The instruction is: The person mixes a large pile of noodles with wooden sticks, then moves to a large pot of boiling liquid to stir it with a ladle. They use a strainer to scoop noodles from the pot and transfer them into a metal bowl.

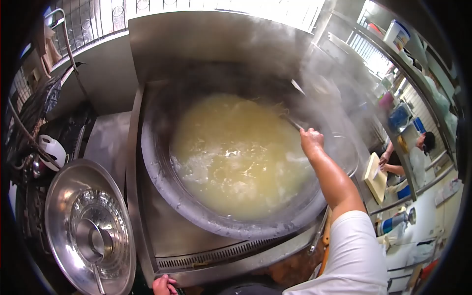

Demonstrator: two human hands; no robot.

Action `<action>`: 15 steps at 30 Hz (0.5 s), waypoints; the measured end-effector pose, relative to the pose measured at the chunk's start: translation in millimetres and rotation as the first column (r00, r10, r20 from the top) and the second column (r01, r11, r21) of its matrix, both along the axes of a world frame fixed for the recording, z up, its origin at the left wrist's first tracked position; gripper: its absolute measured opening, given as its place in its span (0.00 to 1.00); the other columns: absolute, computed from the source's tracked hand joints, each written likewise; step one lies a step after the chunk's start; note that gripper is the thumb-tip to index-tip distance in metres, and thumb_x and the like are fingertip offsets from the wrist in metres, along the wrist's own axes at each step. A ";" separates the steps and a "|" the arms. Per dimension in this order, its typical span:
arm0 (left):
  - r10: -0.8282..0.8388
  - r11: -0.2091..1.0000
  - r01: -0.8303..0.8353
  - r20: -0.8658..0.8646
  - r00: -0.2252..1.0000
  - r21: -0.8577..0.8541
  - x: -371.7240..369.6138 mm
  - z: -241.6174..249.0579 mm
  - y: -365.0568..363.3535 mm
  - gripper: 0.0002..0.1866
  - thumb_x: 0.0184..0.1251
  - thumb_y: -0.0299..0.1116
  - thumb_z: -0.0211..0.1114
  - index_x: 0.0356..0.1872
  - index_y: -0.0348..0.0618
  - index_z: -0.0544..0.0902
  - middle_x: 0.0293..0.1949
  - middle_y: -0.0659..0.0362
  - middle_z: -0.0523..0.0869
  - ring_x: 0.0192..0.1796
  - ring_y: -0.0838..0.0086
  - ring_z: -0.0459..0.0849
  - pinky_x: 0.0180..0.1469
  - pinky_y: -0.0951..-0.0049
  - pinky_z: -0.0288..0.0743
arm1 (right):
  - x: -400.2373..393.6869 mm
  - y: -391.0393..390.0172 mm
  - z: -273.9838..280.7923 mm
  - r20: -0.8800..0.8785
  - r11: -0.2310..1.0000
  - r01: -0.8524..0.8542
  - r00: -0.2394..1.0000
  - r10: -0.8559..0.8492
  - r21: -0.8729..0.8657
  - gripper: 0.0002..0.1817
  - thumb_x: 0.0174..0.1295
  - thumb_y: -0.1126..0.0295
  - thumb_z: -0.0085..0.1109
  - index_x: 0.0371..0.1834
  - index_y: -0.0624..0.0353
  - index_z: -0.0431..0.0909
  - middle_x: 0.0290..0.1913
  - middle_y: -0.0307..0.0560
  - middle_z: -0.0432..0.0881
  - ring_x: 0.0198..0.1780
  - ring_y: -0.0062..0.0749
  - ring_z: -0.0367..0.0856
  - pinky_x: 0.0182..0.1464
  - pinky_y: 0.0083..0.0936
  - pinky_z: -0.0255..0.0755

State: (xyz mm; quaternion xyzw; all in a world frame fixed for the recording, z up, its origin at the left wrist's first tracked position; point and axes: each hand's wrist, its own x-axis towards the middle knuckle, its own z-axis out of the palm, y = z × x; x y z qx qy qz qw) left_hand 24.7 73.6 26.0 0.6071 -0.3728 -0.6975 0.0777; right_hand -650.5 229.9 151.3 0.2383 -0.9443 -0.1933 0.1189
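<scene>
A huge wide pot (194, 220) is set into a steel stove, full of steaming, yellowish cloudy broth (236, 157). My right hand (312, 141) reaches over its right side, fingers wrapped round the handle of a metal utensil (293, 123). The utensil slants down to the left into the broth near the far right wall. Its head is under the liquid, so its kind does not show. At the bottom edge, my left hand (163, 285) is curled by the stove's front edge. Something dark sits beside its fingers, mostly cut off by the frame.
A large steel bowl (58, 211) on the left holds a steel ladle (90, 241). Behind it stands a white plastic jug (52, 151). To the right, a co-worker's hands (388, 160) are at a cutting board (376, 182), beneath loaded shelves. Steam blurs the back right.
</scene>
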 end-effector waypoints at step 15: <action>0.039 0.999 -0.038 0.094 0.995 -0.013 -1.6 1.9 -1.8 0.21 0.73 0.44 0.54 0.24 0.38 0.79 0.07 0.60 0.69 0.07 0.74 0.65 0.09 0.74 0.58 | -24.7 -75.1 -14.4 0.004 0.981 -0.138 0.990 0.139 -0.137 0.17 0.66 0.69 0.47 0.56 0.39 0.77 0.41 0.46 0.80 0.43 0.40 0.84 0.41 0.37 0.79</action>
